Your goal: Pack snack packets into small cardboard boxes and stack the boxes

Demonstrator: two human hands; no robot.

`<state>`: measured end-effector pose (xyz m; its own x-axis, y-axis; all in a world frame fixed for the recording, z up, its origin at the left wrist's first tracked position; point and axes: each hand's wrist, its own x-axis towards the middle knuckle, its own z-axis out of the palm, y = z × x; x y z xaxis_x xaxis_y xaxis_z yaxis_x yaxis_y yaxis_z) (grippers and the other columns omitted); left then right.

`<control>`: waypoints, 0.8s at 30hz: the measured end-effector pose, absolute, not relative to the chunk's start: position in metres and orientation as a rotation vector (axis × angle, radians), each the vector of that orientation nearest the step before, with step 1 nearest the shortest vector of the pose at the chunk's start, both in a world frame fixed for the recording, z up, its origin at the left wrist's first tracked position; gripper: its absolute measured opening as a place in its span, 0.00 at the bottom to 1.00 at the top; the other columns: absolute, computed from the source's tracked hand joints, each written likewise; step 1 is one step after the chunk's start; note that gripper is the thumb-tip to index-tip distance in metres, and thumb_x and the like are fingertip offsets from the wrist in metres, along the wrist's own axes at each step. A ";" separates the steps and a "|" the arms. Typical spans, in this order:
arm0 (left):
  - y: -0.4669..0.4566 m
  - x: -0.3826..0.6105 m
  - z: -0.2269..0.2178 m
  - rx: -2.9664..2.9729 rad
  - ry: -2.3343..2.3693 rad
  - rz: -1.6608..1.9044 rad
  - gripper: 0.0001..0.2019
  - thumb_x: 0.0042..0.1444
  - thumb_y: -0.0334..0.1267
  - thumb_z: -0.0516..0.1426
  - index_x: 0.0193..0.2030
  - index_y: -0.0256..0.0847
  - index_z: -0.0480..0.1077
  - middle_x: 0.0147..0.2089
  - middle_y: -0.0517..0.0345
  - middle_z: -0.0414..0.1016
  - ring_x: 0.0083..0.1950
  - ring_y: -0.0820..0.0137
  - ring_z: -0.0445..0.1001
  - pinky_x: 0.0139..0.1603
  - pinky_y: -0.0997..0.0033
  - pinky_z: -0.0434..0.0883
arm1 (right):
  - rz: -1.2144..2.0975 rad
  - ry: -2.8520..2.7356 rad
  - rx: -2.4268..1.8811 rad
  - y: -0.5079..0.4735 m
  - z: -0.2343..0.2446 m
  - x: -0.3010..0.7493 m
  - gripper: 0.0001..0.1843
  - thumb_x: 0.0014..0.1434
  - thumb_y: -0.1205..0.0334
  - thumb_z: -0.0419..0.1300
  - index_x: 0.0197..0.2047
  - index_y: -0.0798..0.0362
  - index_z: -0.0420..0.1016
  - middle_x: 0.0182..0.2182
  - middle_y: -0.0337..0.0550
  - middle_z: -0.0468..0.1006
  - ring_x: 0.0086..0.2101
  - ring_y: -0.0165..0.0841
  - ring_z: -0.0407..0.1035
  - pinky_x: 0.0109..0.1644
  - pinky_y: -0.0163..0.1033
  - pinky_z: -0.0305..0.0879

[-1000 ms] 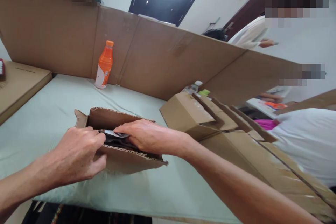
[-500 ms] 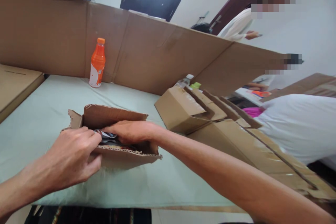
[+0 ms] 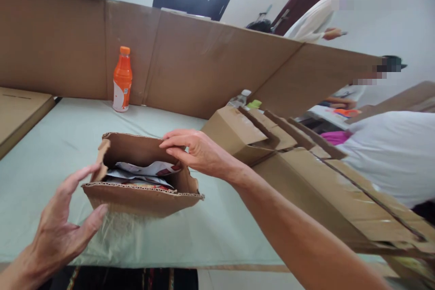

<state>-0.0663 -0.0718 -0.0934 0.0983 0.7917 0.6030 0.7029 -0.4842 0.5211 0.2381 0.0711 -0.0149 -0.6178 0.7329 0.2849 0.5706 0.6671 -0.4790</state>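
An open-topped cardboard box (image 3: 146,204) with ragged rims sits on the table in front of me. Inside it several flat printed packets (image 3: 147,170) stand on edge, silvery and white with some red. My left hand (image 3: 66,217) is open at the box's left end, thumb spread low and fingertips at the torn left flap (image 3: 102,161). Over the far right corner hovers my right hand (image 3: 197,152), fingers stretched out and slightly bent, close to the back rim. It holds nothing that I can see; whether its fingertips touch the rim is unclear.
An orange drink bottle (image 3: 123,81) stands upright against the tall cardboard partition (image 3: 190,63). Cardboard boxes (image 3: 306,190) with bottle tops behind them line the right side. A flat carton (image 3: 22,115) lies at the left. Other people are beyond the partition and at the right.
My right hand has come up out of the box to its far right corner. My left hand has let go at the front left and moved left, opening. The packets are now uncovered.
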 end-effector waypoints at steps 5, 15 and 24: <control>-0.066 -0.063 -0.097 2.245 1.584 1.323 0.27 0.71 0.44 0.57 0.74 0.50 0.57 0.55 0.54 0.83 0.57 0.60 0.83 0.62 0.54 0.80 | 0.741 -2.220 -1.076 0.074 -0.038 0.233 0.15 0.67 0.59 0.56 0.43 0.48 0.86 0.51 0.47 0.84 0.51 0.39 0.77 0.58 0.48 0.74; -0.064 -0.068 -0.098 2.255 1.568 1.299 0.16 0.71 0.38 0.57 0.64 0.51 0.68 0.52 0.58 0.85 0.60 0.60 0.80 0.67 0.51 0.75 | 0.585 -1.824 -1.112 0.037 -0.088 0.245 0.32 0.68 0.46 0.60 0.72 0.42 0.64 0.73 0.51 0.63 0.70 0.48 0.61 0.71 0.60 0.62; -0.060 -0.058 -0.088 2.235 1.646 1.264 0.13 0.71 0.39 0.57 0.61 0.52 0.68 0.50 0.59 0.82 0.56 0.60 0.80 0.62 0.53 0.79 | 0.823 -1.827 -1.222 0.040 -0.098 0.239 0.41 0.69 0.40 0.56 0.79 0.42 0.50 0.75 0.54 0.59 0.72 0.50 0.57 0.74 0.65 0.56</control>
<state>-0.0578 -0.0598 -0.0881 0.0757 0.8272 0.5568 0.7514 -0.4144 0.5134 0.2395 0.0396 -0.0980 -0.2399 0.9394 0.2451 0.4389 0.3301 -0.8357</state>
